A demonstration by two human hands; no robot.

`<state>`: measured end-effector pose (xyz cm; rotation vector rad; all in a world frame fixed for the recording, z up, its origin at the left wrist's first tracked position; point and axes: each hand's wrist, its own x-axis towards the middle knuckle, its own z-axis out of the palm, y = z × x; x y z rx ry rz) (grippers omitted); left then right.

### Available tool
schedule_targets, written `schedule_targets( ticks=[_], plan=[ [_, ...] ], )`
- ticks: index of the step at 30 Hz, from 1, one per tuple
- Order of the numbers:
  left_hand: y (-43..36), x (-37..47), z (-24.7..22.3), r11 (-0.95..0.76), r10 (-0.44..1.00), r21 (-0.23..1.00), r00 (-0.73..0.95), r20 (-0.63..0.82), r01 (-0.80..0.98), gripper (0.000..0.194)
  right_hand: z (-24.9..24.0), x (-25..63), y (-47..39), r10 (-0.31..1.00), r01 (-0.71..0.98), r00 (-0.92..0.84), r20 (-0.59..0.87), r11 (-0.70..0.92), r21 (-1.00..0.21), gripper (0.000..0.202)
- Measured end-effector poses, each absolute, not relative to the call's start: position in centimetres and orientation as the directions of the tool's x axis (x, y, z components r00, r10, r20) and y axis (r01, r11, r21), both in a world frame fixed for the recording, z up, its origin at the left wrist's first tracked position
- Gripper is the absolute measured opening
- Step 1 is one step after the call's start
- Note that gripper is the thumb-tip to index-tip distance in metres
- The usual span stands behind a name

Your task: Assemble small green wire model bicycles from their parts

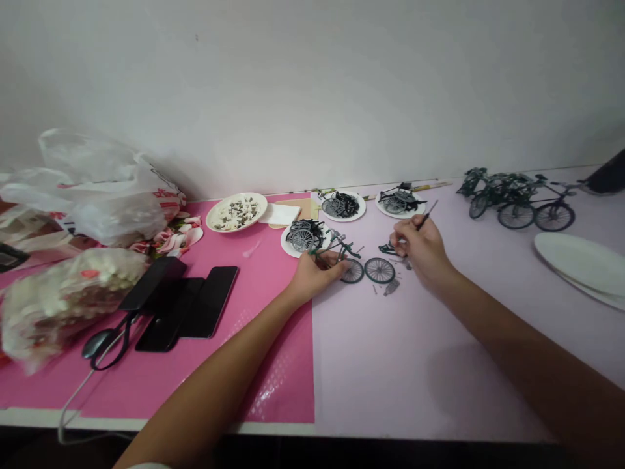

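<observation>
My left hand [317, 272] is closed around the rear of a dark green model bicycle [347, 247], which has a spoked wheel at its lower front. In my right hand [415, 241], the fingers pinch a thin dark stick-like tool [428, 213] that points up and right. A small dark green part [387, 249] shows at the right fingertips; whether it is gripped or only touched, I cannot tell. Between the hands lies a loose spoked wheel [379, 270]. Small grey parts [392, 286] are scattered just below it.
White plates of black bicycle parts [342, 205] stand toward the wall, beside a bowl of pale pieces [237, 212]. Several assembled model bicycles [517, 202] and stacked white plates [583, 260] are at right. Phones [209, 303], a power bank-like block [153, 283] and plastic bags [107, 189] occupy the left.
</observation>
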<state>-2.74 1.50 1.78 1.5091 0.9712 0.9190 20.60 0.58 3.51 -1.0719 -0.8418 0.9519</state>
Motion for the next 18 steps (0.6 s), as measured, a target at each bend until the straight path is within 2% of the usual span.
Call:
schedule_targets(
  ticks=[10,18],
  plan=[
    [1.5,-2.6,1.9,-0.070,0.942,0.992,0.334,0.031,0.104,0.035,4.3,23.9,1.9,0.862,-0.156,0.472,0.185,0.288,-0.945,0.048],
    [1.7,-2.7,1.8,-0.090,0.933,0.992,0.355,0.052,0.091,0.032,3.6,25.4,2.9,0.841,-0.122,0.513,0.175,0.272,-0.954,0.052]
  ],
)
